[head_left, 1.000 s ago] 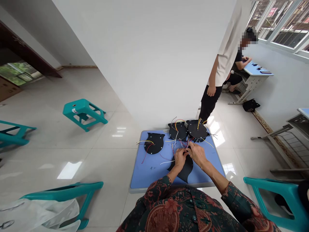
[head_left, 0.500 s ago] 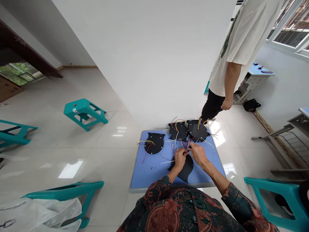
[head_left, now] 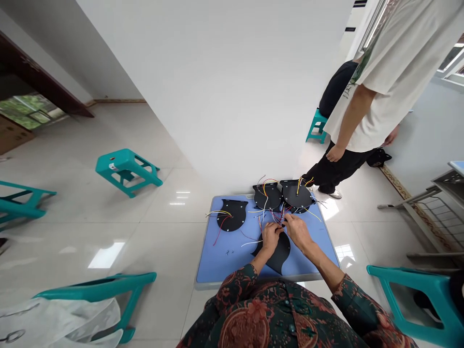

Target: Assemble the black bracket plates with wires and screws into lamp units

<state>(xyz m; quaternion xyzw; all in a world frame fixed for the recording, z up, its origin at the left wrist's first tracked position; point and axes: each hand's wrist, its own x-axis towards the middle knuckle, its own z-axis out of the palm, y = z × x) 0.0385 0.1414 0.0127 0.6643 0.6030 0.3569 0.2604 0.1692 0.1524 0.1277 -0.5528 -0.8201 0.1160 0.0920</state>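
On a small blue table [head_left: 224, 263] lies a black plate [head_left: 276, 252] just in front of me. My left hand [head_left: 270, 237] and my right hand [head_left: 296, 230] meet over its far end, fingers pinched on thin coloured wires [head_left: 279, 218] that run from it. Three more black plates with red, yellow and white wires lie beyond: one at the left [head_left: 232, 214], one in the middle [head_left: 267, 195], one at the right [head_left: 296, 194]. What exactly the fingertips hold is too small to see.
Two small dark bits [head_left: 227, 252] lie on the table's left part. A person in a white shirt and black trousers [head_left: 362, 111] stands at the table's far right. Teal stools [head_left: 125, 169] stand around on the glossy tiled floor, one frame [head_left: 416, 295] close at my right.
My hands have barely moved on the wires. The standing person has stepped nearer and to the right, now hiding the desk behind.
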